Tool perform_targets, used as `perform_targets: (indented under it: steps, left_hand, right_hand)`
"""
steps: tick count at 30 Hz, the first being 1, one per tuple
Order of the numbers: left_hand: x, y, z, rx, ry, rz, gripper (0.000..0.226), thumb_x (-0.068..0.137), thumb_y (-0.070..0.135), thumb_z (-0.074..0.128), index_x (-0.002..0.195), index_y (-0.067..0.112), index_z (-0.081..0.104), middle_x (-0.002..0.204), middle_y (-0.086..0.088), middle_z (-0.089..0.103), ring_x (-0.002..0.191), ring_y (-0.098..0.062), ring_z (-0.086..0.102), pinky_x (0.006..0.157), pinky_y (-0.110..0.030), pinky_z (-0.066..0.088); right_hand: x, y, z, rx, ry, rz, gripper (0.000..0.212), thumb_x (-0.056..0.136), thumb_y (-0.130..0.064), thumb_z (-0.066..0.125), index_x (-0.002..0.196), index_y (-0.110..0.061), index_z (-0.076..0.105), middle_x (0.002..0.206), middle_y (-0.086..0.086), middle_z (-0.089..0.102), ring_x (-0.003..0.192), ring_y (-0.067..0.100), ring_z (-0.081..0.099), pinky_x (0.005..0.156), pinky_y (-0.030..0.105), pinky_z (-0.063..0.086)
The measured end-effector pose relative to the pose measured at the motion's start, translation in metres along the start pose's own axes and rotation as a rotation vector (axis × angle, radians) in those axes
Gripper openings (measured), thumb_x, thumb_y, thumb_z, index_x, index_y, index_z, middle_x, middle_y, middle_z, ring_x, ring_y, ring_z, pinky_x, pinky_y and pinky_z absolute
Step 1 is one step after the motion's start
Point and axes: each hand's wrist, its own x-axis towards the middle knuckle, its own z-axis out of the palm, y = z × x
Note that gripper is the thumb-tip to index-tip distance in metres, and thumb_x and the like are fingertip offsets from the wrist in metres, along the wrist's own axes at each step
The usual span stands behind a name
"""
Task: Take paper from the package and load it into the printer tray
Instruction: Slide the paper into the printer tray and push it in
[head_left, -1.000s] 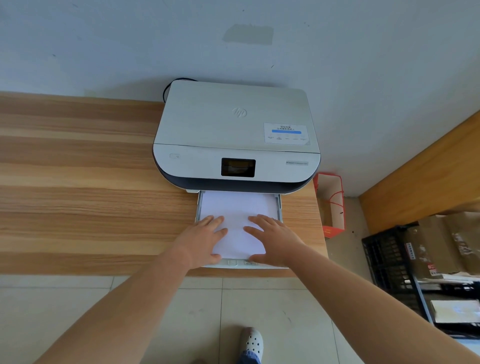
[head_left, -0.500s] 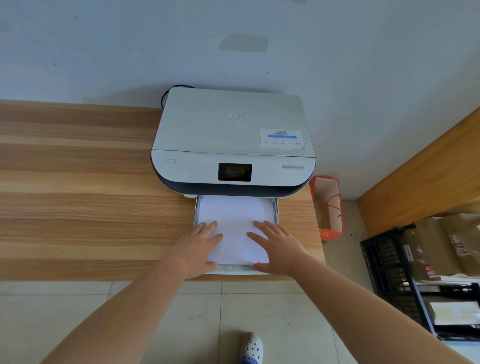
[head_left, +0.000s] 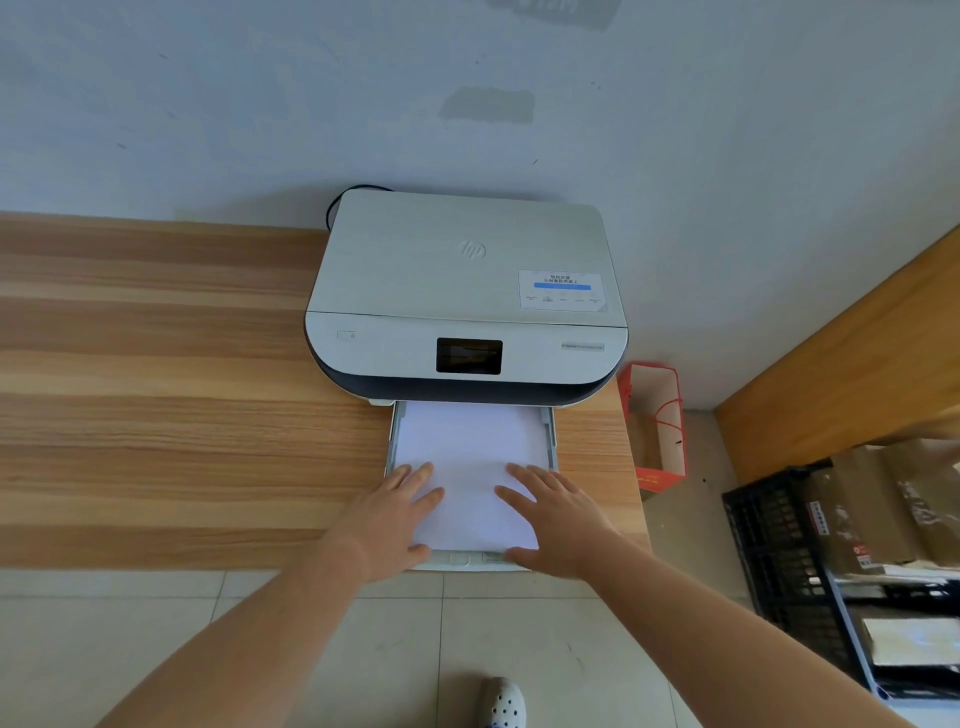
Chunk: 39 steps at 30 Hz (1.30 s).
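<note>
White paper (head_left: 470, 447) lies in the tray (head_left: 551, 439); both hands, left (head_left: 392, 512) and right (head_left: 558, 514), press flat, fingers straight, likely seating it.

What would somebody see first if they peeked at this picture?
Probably the two hands, the left hand and the right hand, pressing flat on white paper in the pulled-out tray at the desk's front edge. Right behind sits the big grey printer against the wall, and a red paper bag stands on the floor beside the desk.

Left hand (head_left: 392, 512) and right hand (head_left: 558, 512) flat, fingers straight, side by side.
</note>
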Motion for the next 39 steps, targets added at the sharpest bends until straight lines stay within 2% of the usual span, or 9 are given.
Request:
perform_targets:
  steps: [10, 11, 13, 15, 17, 20, 27, 32, 39]
  left_hand:
    - [0.000, -0.004, -0.003, -0.057, 0.020, 0.002, 0.075, 0.088, 0.054, 0.048, 0.150, 0.033, 0.012, 0.159, 0.010, -0.010, 0.145, -0.015, -0.006, 0.111, -0.035, 0.027]
    - [0.000, -0.006, -0.005, -0.097, 0.051, -0.009, 0.074, 0.088, 0.056, 0.048, 0.150, 0.032, 0.016, 0.159, 0.011, -0.003, 0.145, -0.013, -0.001, 0.110, -0.034, 0.028]
    - [0.004, -0.015, -0.009, -0.197, 0.194, -0.072, 0.066, 0.088, 0.056, 0.048, 0.145, 0.025, 0.033, 0.151, 0.005, 0.026, 0.137, -0.015, 0.025, 0.104, -0.032, 0.036]
    - [0.011, -0.022, -0.016, -0.254, 0.339, -0.203, 0.048, 0.091, 0.050, 0.048, 0.128, 0.019, 0.050, 0.126, 0.001, 0.049, 0.113, -0.016, 0.046, 0.090, -0.031, 0.045]
    - [0.018, -0.028, -0.021, -0.328, 0.375, -0.360, 0.029, 0.093, 0.045, 0.047, 0.100, 0.018, 0.054, 0.100, 0.000, 0.057, 0.088, -0.016, 0.051, 0.073, -0.030, 0.047]
    - [0.026, -0.034, -0.024, -0.416, 0.282, -0.469, 0.027, 0.097, 0.041, 0.043, 0.084, 0.018, 0.049, 0.078, 0.001, 0.057, 0.070, -0.014, 0.052, 0.060, -0.030, 0.045]
    - [0.041, -0.038, -0.024, -0.406, 0.140, -0.481, 0.017, 0.096, 0.026, 0.044, 0.086, 0.016, 0.054, 0.074, 0.000, 0.058, 0.066, -0.013, 0.054, 0.054, -0.027, 0.038]
    - [0.044, -0.040, -0.029, -0.442, 0.092, -0.478, 0.019, 0.096, 0.024, 0.042, 0.082, 0.017, 0.050, 0.075, -0.001, 0.056, 0.064, -0.012, 0.049, 0.054, -0.027, 0.036]
    - [0.048, -0.034, -0.031, -0.464, 0.073, -0.477, 0.015, 0.096, 0.018, 0.040, 0.081, 0.016, 0.042, 0.070, 0.002, 0.045, 0.061, -0.011, 0.042, 0.050, -0.027, 0.031]
  right_hand:
    - [0.002, 0.003, -0.013, 0.103, -0.003, 0.051, 0.083, 0.083, -0.068, 0.050, 0.151, -0.032, 0.017, 0.161, -0.003, 0.004, 0.147, 0.022, 0.004, 0.117, 0.044, 0.011]
    - [0.003, 0.005, -0.018, 0.174, 0.031, 0.099, 0.081, 0.084, -0.067, 0.050, 0.150, -0.031, 0.021, 0.160, -0.003, 0.010, 0.146, 0.021, 0.008, 0.117, 0.043, 0.014]
    - [0.008, 0.011, -0.026, 0.303, 0.149, 0.250, 0.067, 0.089, -0.059, 0.050, 0.144, -0.024, 0.034, 0.152, -0.001, 0.029, 0.139, 0.020, 0.026, 0.114, 0.039, 0.024]
    - [0.015, 0.022, -0.030, 0.352, 0.216, 0.412, 0.048, 0.093, -0.048, 0.049, 0.131, -0.018, 0.049, 0.134, 0.002, 0.047, 0.122, 0.021, 0.044, 0.105, 0.036, 0.039]
    - [0.021, 0.029, -0.031, 0.372, 0.182, 0.525, 0.034, 0.095, -0.041, 0.046, 0.115, -0.014, 0.055, 0.116, 0.004, 0.054, 0.103, 0.021, 0.052, 0.091, 0.038, 0.049]
    - [0.027, 0.032, -0.032, 0.397, 0.083, 0.583, 0.028, 0.095, -0.033, 0.042, 0.108, -0.013, 0.057, 0.103, 0.003, 0.054, 0.091, 0.021, 0.055, 0.082, 0.040, 0.052]
    - [0.040, 0.035, -0.033, 0.431, -0.007, 0.623, 0.020, 0.093, -0.020, 0.039, 0.098, -0.013, 0.056, 0.099, 0.007, 0.057, 0.085, 0.025, 0.058, 0.074, 0.038, 0.053]
    - [0.047, 0.036, -0.033, 0.449, -0.071, 0.671, 0.023, 0.091, -0.011, 0.040, 0.105, -0.011, 0.057, 0.100, 0.009, 0.060, 0.087, 0.027, 0.060, 0.074, 0.037, 0.054]
    - [0.051, 0.031, -0.032, 0.518, -0.040, 0.681, 0.025, 0.089, -0.011, 0.038, 0.108, -0.012, 0.055, 0.103, 0.009, 0.057, 0.088, 0.027, 0.058, 0.071, 0.036, 0.051]
